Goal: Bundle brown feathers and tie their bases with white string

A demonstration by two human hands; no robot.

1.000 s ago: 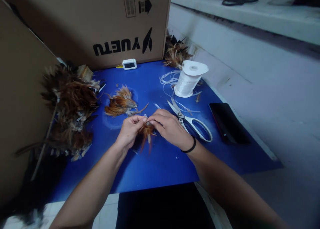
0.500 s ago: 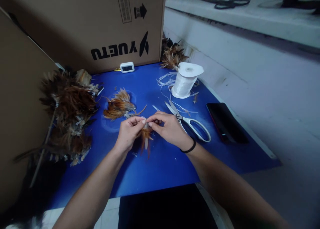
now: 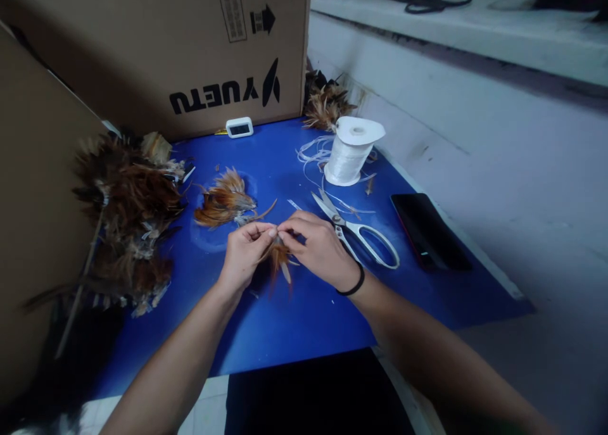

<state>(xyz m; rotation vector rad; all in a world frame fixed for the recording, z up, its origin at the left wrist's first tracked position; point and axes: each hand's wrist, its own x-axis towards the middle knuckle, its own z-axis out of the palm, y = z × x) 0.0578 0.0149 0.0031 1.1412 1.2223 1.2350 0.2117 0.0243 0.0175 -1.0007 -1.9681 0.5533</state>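
A small bunch of brown feathers [image 3: 279,258] hangs below my fingertips, its tips pointing toward me. My left hand [image 3: 244,251] pinches the top of it between thumb and forefinger. Close against it, my right hand [image 3: 316,242] pinches the same end, which the fingertips mostly hide. Just beyond the left hand lies a loose pile of orange-brown feathers [image 3: 223,201] on the blue table [image 3: 294,327]. Scissors [image 3: 354,229] with white handles rest right beside my right hand, blades pointing away and partly apart. A spool of white ribbon [image 3: 351,153] stands upright behind them.
Large tied feather bunches [image 3: 137,194] fill the table's left side. At the back, a white digital device [image 3: 239,128] stands before a cardboard box [image 3: 213,49]. A phone [image 3: 427,229] lies at the right edge. More feathers [image 3: 327,102] sit in the far corner; black scissors [image 3: 437,3] lie on the ledge.
Both hands stay pinched together at the bunch. The feathers hanging below have swung slightly, with a pale one now angled to the right. My view has shifted a little.
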